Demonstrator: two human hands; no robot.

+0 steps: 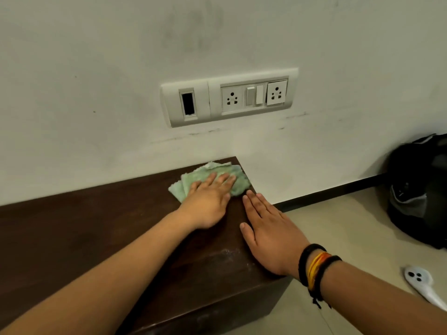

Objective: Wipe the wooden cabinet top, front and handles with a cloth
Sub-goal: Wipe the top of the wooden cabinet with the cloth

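Observation:
A dark brown wooden cabinet (72, 238) stands against the white wall, its top filling the lower left. A folded pale green cloth (205, 176) lies on the top's far right corner. My left hand (208, 204) presses flat on the cloth, fingers extended over it. My right hand (268, 235) rests flat on the cabinet's right edge, fingers together, holding nothing; black and orange bands circle its wrist. A dusty pale smear (227, 252) shows on the top beside my right hand. The cabinet's front and handles are out of view.
A white switch and socket panel (229, 96) is set in the wall above the cabinet. A black bag (420, 189) sits on the beige floor at right. A white plug with cable (419, 279) lies on the floor lower right.

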